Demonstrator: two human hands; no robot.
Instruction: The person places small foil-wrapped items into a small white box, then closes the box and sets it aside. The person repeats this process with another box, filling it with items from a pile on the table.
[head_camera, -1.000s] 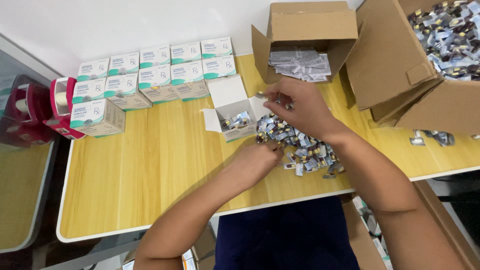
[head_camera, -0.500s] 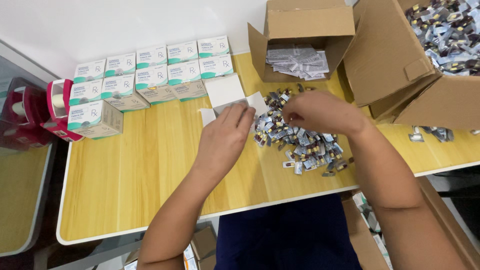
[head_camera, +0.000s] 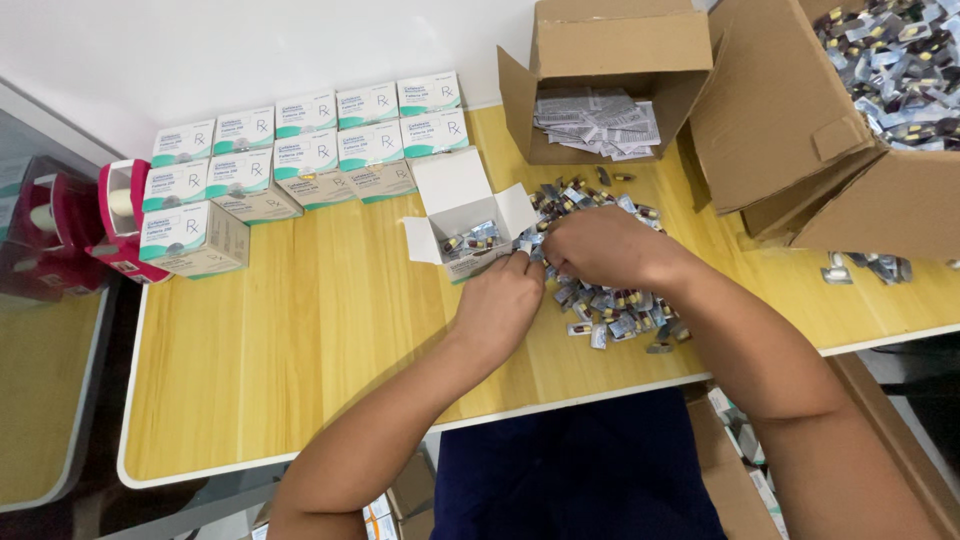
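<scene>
A small white carton (head_camera: 462, 228) stands open on the wooden table (head_camera: 300, 340), with a few foil capsule strips inside. Right of it lies a loose pile of capsule strips (head_camera: 612, 300). My left hand (head_camera: 503, 303) rests at the pile's left edge, just below the open carton, its fingers curled on strips. My right hand (head_camera: 592, 245) lies over the top of the pile, fingers bent down onto strips. The two hands nearly meet at the carton's right flap. What sits under the fingers is hidden.
Several closed white-and-teal cartons (head_camera: 300, 150) stand in rows at the back left. A cardboard box (head_camera: 610, 60) holding folded leaflets sits behind the pile. A larger cardboard box (head_camera: 800, 130) full of strips is at the right. A red tape dispenser (head_camera: 120, 215) stands at the left edge.
My left hand has come off the open carton and dropped back to the pile's left edge. My right hand has moved left and down onto the pile.
</scene>
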